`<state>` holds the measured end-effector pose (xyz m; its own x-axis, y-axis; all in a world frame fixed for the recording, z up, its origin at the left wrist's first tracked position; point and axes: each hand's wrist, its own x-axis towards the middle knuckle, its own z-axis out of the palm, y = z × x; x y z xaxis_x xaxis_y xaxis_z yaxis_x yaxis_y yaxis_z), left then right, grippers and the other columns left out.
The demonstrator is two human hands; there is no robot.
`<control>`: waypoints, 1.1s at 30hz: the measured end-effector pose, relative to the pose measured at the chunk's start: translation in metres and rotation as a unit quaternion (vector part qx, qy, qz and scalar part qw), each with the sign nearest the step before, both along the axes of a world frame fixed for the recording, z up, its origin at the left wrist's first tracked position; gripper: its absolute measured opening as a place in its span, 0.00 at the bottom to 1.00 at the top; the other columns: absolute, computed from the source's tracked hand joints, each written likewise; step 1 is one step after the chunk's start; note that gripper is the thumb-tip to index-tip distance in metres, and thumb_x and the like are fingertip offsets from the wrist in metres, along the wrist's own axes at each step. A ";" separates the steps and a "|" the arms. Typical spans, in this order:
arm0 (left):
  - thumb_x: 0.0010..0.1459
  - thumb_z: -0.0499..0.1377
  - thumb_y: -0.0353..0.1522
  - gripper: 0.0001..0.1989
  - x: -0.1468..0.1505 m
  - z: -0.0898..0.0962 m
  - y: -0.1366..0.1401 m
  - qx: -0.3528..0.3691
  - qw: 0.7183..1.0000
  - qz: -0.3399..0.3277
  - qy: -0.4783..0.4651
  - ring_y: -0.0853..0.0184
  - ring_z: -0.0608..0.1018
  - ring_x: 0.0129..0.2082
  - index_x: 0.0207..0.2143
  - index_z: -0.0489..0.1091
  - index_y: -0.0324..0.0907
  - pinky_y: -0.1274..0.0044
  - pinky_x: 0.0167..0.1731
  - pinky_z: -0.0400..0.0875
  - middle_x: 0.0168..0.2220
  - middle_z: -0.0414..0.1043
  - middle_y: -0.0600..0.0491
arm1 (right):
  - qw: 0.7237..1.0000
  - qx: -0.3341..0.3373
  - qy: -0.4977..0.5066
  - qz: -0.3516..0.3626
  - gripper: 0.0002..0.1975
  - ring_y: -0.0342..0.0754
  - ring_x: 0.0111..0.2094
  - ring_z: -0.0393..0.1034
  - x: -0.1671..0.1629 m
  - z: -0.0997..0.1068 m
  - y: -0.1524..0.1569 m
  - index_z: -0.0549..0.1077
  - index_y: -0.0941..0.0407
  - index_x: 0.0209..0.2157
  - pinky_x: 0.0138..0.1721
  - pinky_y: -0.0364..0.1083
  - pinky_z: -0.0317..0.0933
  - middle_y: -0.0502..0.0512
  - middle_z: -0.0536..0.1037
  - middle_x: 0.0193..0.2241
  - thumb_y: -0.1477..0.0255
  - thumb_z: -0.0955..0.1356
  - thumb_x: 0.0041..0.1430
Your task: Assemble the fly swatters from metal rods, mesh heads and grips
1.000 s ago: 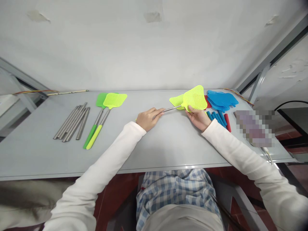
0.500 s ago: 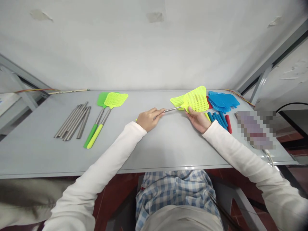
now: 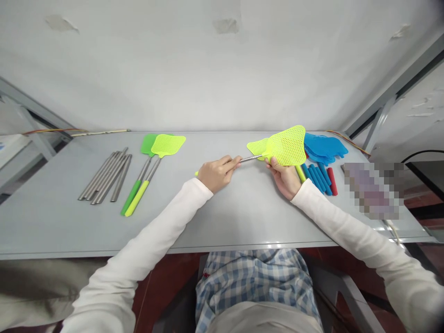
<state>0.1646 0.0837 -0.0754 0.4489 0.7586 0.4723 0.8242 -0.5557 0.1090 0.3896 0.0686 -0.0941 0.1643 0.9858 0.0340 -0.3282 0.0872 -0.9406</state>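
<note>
Between my hands is a yellow fly swatter (image 3: pixel 288 144) with a metal shaft. My left hand (image 3: pixel 218 173) is closed around the shaft, and a bit of yellow handle sticks out on its left side. My right hand (image 3: pixel 285 177) pinches the base of the perforated swatter head, thumb on top. Behind that head, partly covered, lies another yellow swatter head (image 3: pixel 255 146) on the table. Just right of my right hand are several blue handle sleeves (image 3: pixel 316 178), a red sleeve (image 3: pixel 332 181) and a yellow sleeve (image 3: pixel 300 173).
Several metal tubes (image 3: pixel 106 178) lie at the left of the grey table (image 3: pixel 236 222). Beside them rest a green swatter (image 3: pixel 131 198) and a yellow swatter (image 3: pixel 168 144). Blue swatter heads (image 3: pixel 328 147) are stacked at the back right, near a blurred-out object (image 3: pixel 373 189).
The held swatter head and my right hand have shifted slightly right. My left hand keeps its hold on the shaft, and the view has tilted a little.
</note>
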 end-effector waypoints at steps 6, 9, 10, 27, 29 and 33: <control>0.69 0.46 0.41 0.20 0.003 0.007 -0.004 0.010 0.999 0.013 -0.029 0.70 0.72 0.26 0.49 0.77 0.51 0.76 0.22 0.55 0.31 0.76 0.52 | 0.999 -0.006 0.006 0.038 0.15 0.49 0.45 0.73 0.004 0.008 0.005 0.74 0.50 0.33 0.52 0.50 0.67 0.50 0.78 0.40 0.60 0.77 0.44; 0.69 0.47 0.41 0.19 0.006 0.009 -0.008 0.013 0.996 0.025 -0.084 0.72 0.72 0.26 0.49 0.76 0.50 0.78 0.24 0.58 0.31 0.75 0.53 | 0.997 0.011 0.027 0.074 0.15 0.48 0.49 0.72 0.008 0.025 0.008 0.75 0.50 0.33 0.52 0.48 0.67 0.48 0.78 0.42 0.60 0.77 0.44; 0.69 0.47 0.41 0.19 0.006 0.008 -0.009 0.011 0.995 0.026 -0.095 0.72 0.72 0.26 0.49 0.76 0.50 0.78 0.24 0.58 0.31 0.75 0.53 | 0.995 0.022 0.028 0.089 0.15 0.49 0.51 0.71 0.010 0.030 0.009 0.75 0.50 0.34 0.53 0.48 0.67 0.49 0.78 0.43 0.60 0.76 0.45; 0.68 0.49 0.40 0.17 0.008 0.004 -0.018 -0.050 0.994 0.047 -0.086 0.71 0.76 0.30 0.50 0.75 0.50 0.78 0.28 0.64 0.38 0.78 0.54 | 0.994 0.039 0.037 0.092 0.23 0.49 0.57 0.68 0.013 0.017 0.014 0.73 0.46 0.49 0.57 0.49 0.64 0.48 0.76 0.53 0.58 0.75 0.51; 0.67 0.50 0.40 0.16 0.005 0.008 -0.016 -0.073 0.990 0.060 -0.102 0.70 0.77 0.32 0.49 0.75 0.50 0.79 0.31 0.65 0.41 0.79 0.55 | 0.992 0.021 0.020 0.123 0.21 0.49 0.54 0.70 0.014 0.018 0.011 0.75 0.47 0.47 0.56 0.50 0.65 0.50 0.76 0.53 0.57 0.74 0.52; 0.66 0.51 0.39 0.15 -0.007 0.017 -0.013 -0.110 0.974 0.139 -0.140 0.66 0.79 0.37 0.49 0.73 0.49 0.77 0.33 0.66 0.41 0.79 0.53 | 0.987 -0.017 -0.028 0.155 0.23 0.49 0.50 0.72 0.016 0.018 0.006 0.75 0.50 0.47 0.52 0.51 0.66 0.54 0.78 0.50 0.59 0.75 0.50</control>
